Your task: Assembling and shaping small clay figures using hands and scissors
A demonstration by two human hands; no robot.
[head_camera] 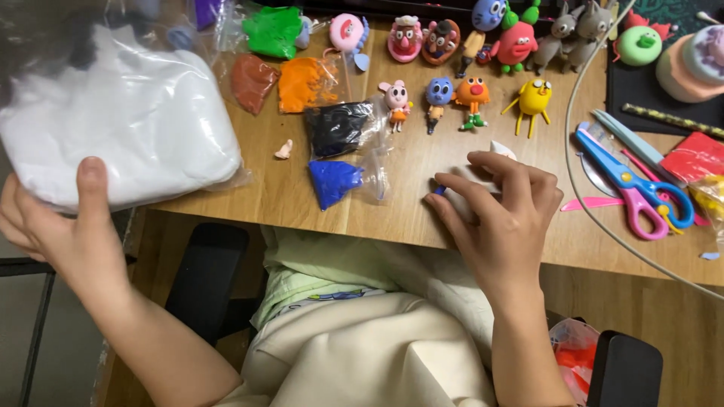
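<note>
Head | left hand (53, 226) grips soft white clay bag (121, 120) | right hand (501, 218) pinches white lump (501, 148)

Warm indoor light, soft shadows, slightly blurred.

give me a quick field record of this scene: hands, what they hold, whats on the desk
left hand: left hand grips the edge of a big bag of white clay
right hand: right hand rests on the wooden desk, fingers pinching a small dark blue bit over a white piece
clay bags: blue, black, orange, brown, green
figures: row of small clay characters
tools: blue-and-pink scissors
</note>
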